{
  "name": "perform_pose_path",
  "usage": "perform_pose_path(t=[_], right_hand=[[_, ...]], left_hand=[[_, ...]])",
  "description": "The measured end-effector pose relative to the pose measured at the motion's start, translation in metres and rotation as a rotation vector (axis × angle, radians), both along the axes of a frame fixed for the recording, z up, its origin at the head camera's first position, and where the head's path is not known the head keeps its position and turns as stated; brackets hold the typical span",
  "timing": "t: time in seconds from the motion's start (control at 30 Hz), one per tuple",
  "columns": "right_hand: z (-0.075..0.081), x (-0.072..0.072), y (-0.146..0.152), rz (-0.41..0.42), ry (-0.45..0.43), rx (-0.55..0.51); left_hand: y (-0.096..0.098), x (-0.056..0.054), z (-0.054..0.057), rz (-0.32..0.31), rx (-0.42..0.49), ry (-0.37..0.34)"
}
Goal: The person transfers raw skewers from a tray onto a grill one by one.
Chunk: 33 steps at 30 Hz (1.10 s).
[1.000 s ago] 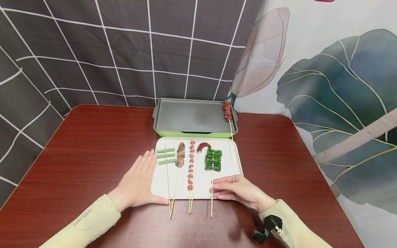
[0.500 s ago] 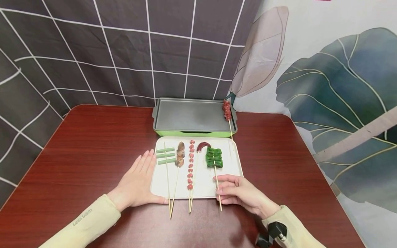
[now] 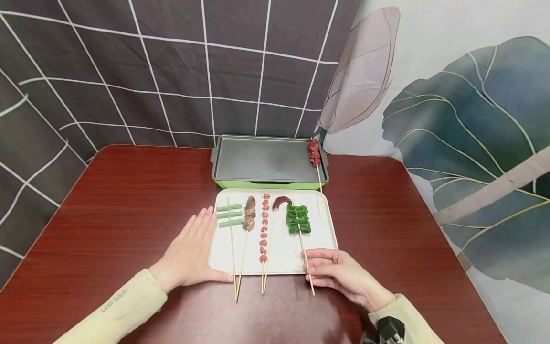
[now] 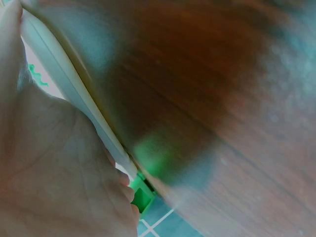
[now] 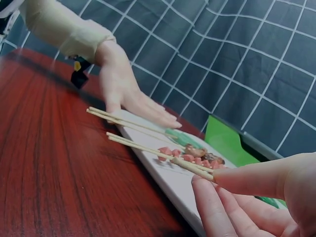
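My left hand (image 3: 189,253) lies with straight fingers along the left rim of a white tray (image 3: 320,231), thumb at its near edge. Its palm (image 4: 59,163) fills the lower left of the left wrist view. My right hand (image 3: 343,274), at the tray's near right corner, pinches the stick of a green pepper skewer (image 3: 298,219). In the right wrist view the stick's end (image 5: 192,169) sticks out between thumb and fingers. Left of it on the tray lie a dark red tentacle skewer (image 3: 281,202), a skewer of small red pieces (image 3: 263,242), a brown meat skewer (image 3: 249,214) and a green stalk skewer (image 3: 230,215).
Behind the tray stands a green grill with a grey plate (image 3: 264,160). A red meat skewer (image 3: 314,153) lies on its right end, stick overhanging the tray. Skewer sticks (image 3: 237,294) jut past the tray's near edge. A grid-patterned curtain (image 3: 172,71) hangs behind the table.
My right hand has taken the green pepper skewer's stick between its fingers and shifted right, swinging the stick's near end to the right. The left hand stays put.
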State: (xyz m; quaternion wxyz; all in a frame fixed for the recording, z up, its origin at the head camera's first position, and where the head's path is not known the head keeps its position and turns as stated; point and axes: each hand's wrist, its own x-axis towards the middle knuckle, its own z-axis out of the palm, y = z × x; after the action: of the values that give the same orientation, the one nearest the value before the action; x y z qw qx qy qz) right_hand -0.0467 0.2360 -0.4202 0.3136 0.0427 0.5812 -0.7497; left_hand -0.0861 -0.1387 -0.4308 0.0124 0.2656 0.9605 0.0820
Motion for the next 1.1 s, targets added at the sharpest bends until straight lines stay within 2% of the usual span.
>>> perform_pose_path(t=[0.47, 0.67, 0.9, 1.1], right_hand=[[0.007, 0.006, -0.006, -0.003, 0.167, 0.078], [0.014, 0.003, -0.010, -0.011, 0.235, 0.132], [0.032, -0.012, -0.014, -0.010, 0.325, 0.227], [0.053, -0.043, -0.011, -0.035, 0.412, 0.298]], left_hand=[[-0.001, -0.001, 0.000, -0.001, -0.012, 0.007], [-0.001, 0.000, 0.000, -0.003, -0.007, 0.003], [-0.001, 0.001, -0.001, -0.006, 0.003, -0.002], [-0.001, 0.001, -0.001, -0.008, -0.002, 0.011]])
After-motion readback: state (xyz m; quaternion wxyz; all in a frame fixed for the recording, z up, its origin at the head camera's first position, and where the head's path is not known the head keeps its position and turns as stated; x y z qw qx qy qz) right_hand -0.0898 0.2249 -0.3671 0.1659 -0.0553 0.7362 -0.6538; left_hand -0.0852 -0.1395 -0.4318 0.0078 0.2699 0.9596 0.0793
